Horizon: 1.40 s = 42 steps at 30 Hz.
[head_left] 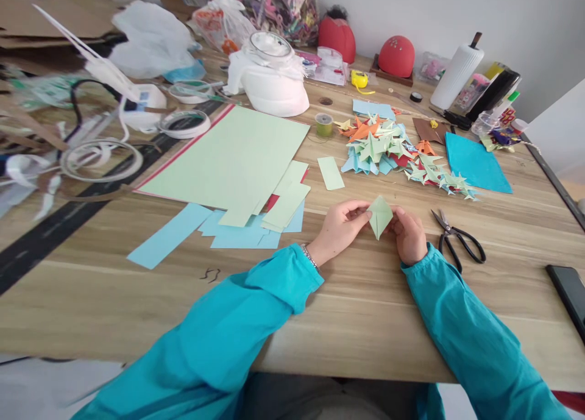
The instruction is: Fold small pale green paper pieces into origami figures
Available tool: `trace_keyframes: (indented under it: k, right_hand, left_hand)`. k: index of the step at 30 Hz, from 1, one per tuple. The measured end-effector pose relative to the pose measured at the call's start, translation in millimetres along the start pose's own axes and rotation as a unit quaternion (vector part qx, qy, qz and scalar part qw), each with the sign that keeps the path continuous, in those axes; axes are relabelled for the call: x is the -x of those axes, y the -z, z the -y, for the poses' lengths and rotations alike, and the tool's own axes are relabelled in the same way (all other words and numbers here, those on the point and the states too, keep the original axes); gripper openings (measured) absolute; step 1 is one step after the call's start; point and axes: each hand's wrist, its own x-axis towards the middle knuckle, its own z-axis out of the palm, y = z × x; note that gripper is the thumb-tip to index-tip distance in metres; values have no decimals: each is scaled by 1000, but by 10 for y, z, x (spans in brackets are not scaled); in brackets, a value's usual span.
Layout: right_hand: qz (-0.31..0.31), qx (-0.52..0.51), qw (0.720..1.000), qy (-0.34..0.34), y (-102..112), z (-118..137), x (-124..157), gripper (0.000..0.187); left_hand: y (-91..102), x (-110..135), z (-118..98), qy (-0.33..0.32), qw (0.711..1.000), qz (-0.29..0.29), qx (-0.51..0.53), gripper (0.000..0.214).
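With left hand (340, 228) and right hand (411, 234) resting on the wooden table (365, 310), both pinching the folded paper (379, 216) between them, closing on its side corners. Looking pale green and kite-shaped, tapering to a point toward the near table edge, carrying a centre crease. Hiding those corners under the fingertips (365, 212); not showing whether touching the tabletop or hovering just above.

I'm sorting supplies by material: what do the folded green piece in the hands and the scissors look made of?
Folded green piece: thin matte paper, judging by its crisp creases. Scissors: seemingly dark metal throughout, loop handles included, dull finish; plastic coating cannot be excluded.
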Motion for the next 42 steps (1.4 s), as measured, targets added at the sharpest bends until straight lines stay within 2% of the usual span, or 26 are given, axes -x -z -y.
trace_keyframes:
  k: [3,7,20,28,37,42]
  right_hand:
    - [-3,-17,1000,-9,15,-31,-16,26]
    - [7,-2,1000,-12,14,-38,-17,20]
    - [16,51,998,13,-1,4,-7,21]
    - [0,73,997,-11,-54,55,-5,27]
    - [0,58,998,-21,-56,53,-5,29]
    - [11,73,997,-17,-40,43,0,28]
  left_hand:
    - [5,-9,-37,23,1000,-13,15,24]
    - [13,-12,-46,16,1000,-15,5,22]
    - [16,-13,-10,-30,998,-18,-55,21]
    - [12,-5,17,-42,996,-19,-71,17]
    - [6,0,-2,-42,997,14,-66,16]
    - [6,0,-22,-20,999,26,-39,19]
